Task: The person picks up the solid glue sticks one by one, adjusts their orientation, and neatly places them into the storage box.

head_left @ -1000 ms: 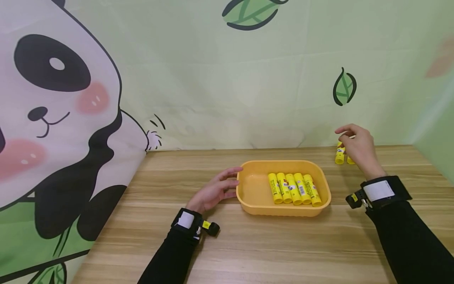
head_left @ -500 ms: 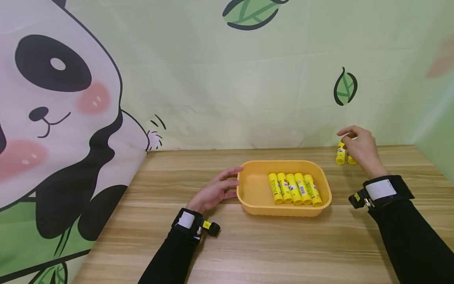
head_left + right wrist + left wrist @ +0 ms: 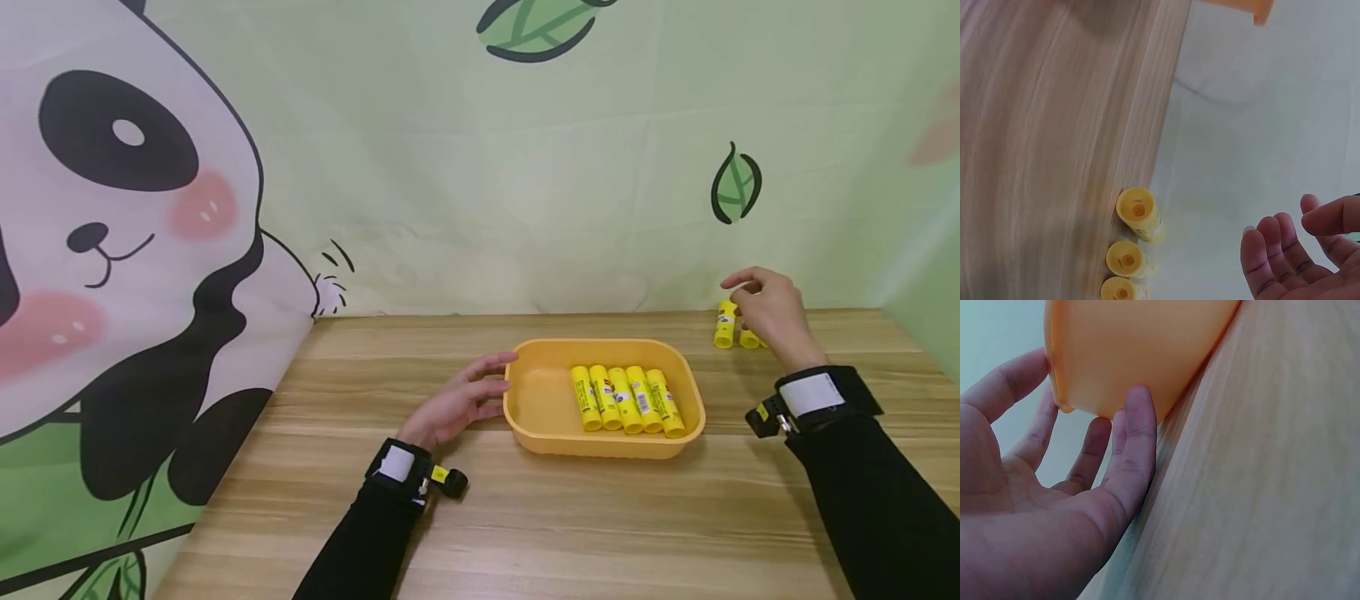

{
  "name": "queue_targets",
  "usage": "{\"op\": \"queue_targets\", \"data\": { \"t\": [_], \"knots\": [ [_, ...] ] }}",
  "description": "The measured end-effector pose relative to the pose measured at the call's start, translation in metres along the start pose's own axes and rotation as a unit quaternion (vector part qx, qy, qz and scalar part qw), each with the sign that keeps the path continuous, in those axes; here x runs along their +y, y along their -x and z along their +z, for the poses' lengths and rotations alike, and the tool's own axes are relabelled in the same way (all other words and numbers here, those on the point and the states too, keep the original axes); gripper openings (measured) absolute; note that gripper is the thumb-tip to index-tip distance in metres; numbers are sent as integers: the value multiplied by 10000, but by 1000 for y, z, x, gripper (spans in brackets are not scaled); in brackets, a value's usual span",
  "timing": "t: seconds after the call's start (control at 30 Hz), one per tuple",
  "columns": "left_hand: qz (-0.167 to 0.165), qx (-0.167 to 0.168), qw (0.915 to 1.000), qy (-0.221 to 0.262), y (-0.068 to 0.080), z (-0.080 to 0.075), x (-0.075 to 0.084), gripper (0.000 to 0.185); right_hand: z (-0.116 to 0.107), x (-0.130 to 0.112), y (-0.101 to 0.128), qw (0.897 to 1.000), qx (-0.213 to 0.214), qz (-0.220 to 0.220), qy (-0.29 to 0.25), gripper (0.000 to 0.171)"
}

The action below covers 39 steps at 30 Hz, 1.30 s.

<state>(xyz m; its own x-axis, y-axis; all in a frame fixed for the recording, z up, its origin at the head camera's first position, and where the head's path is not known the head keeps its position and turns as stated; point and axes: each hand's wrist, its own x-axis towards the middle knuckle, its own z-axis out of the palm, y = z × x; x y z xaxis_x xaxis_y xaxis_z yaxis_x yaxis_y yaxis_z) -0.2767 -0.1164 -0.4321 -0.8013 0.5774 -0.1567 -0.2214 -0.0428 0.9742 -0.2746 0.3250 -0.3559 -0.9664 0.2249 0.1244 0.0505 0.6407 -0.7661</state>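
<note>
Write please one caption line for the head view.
Left hand rests against orange tray holding five glue sticks; right hand reaches loose sticks.

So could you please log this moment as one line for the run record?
left hand: open, touching orange plastic tray | right hand: open, above yellow glue sticks on wooden table | tray: five sticks

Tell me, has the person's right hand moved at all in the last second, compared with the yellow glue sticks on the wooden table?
Yes, slightly: the right hand has sunk closer over the loose yellow glue sticks, not yet gripping one.
</note>
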Motion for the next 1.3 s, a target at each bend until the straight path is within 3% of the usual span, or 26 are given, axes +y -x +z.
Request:
{"op": "queue_targets", "data": {
  "t": [0.9, 1.3],
  "knots": [
    [-38, -14, 10000, -30, 1, -2, -1, 53, -1, 17, -36, 9896, -1066, 421, 874, 41],
    [-33, 35, 10000, 43, 11, -7, -3, 52, 8, 13, -41, 9834, -1442, 380, 1031, 43]
  ]
}}
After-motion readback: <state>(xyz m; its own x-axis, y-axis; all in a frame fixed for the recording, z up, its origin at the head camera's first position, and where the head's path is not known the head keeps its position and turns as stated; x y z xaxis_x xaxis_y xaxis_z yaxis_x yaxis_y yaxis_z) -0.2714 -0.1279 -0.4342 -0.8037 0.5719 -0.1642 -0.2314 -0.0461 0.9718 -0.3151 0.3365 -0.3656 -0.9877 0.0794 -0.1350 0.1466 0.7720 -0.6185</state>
